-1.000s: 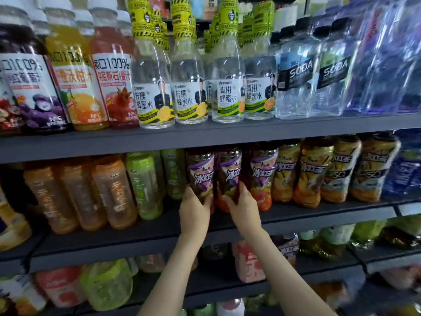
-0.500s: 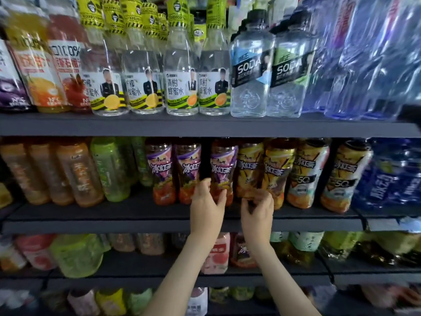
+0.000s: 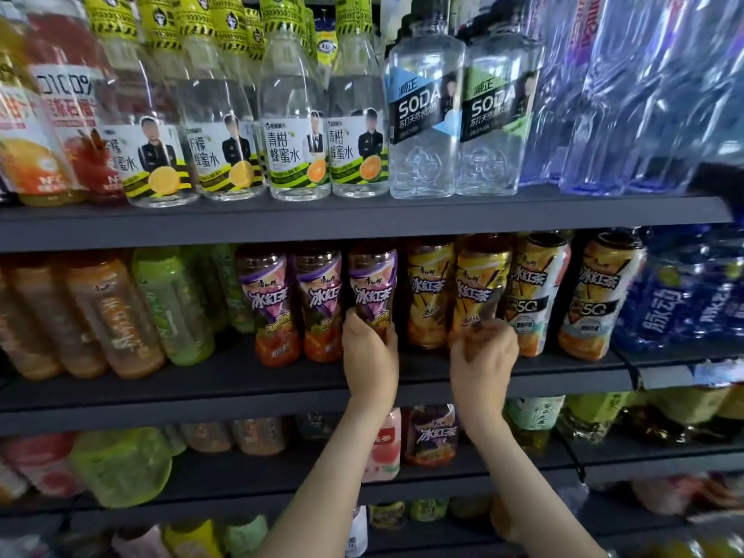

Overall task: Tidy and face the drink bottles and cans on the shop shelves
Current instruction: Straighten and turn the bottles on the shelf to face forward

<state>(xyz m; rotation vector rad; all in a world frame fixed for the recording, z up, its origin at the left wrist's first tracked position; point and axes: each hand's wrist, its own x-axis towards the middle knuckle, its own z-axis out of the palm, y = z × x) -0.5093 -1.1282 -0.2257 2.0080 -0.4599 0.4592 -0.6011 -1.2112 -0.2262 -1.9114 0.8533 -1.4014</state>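
On the middle shelf (image 3: 282, 380) stands a row of iced tea bottles. My left hand (image 3: 369, 354) grips the lower part of a purple-label iced tea bottle (image 3: 372, 287), the third of that kind. Just to its right, my right hand (image 3: 481, 354) has its fingers curled at the base of a yellow-label iced tea bottle (image 3: 477, 283); the fingertips are blurred. Two more purple-label bottles (image 3: 269, 304) stand upright to the left. Another yellow-label bottle (image 3: 428, 292) stands between my hands.
Orange and green tea bottles (image 3: 173, 304) fill the middle shelf's left; white-and-yellow bottles (image 3: 537, 292) and blue drinks (image 3: 680, 300) its right. The top shelf holds honey water (image 3: 296, 114), soda water (image 3: 422, 114) and juice bottles (image 3: 60, 106). Lower shelves hold more bottles.
Both hands and the view have shifted right along the middle shelf. My left hand went from the first purple bottles to the third one; my right hand reached the yellow-label bottle.
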